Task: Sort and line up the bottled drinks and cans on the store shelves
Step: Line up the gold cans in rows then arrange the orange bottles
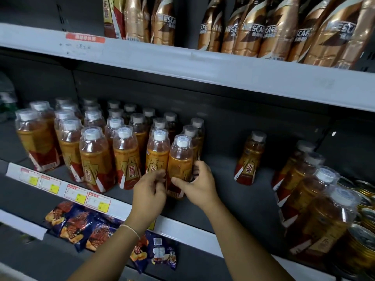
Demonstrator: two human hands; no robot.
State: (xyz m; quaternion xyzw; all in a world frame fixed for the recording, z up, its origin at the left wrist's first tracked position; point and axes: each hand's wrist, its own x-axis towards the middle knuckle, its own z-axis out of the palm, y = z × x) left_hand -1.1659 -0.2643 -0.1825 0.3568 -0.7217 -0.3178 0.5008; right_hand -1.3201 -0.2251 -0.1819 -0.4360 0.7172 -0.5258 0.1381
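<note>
Several orange drink bottles with white caps stand in rows on the middle shelf (219, 201). The front bottle (179, 159) at the right end of the group sits between both my hands. My right hand (197, 184) grips its lower right side, thumb across the front. My left hand (151, 192) pinches its lower left edge, beside the neighbouring bottle (156, 157). One bottle of the same kind (249, 159) stands alone further right. A second cluster of bottles (312, 201) crowds the shelf's right end.
Gold coffee bottles (269, 29) fill the upper shelf. Gold-topped cans (365, 218) sit at the far right edge. Snack packets (95, 226) lie on the lower shelf. Price tags (81, 194) line the shelf rail. Bare shelf lies between the held bottle and the lone one.
</note>
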